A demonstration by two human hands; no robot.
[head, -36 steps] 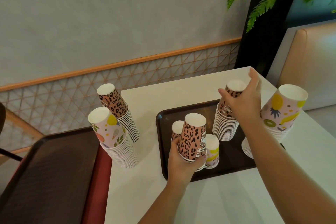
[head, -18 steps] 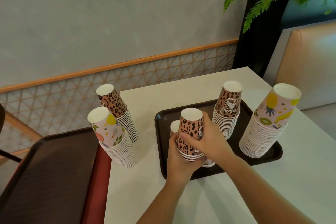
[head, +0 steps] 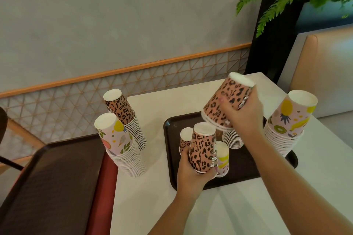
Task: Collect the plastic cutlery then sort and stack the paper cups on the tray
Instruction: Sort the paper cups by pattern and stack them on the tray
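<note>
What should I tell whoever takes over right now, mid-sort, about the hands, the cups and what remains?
Right hand grips a few nested leopard cups, tilted above the tray's leopard stack.
Left hand holds more leopard cups over the tray.
On the tray: fruit stack, small fruit cups, small leopard cup.
Off the tray: two tall stacks.
Left: seat both handfuls, sort the small cups. No cutlery in view.

No text on the cups (head: 202, 150) is legible.
</note>
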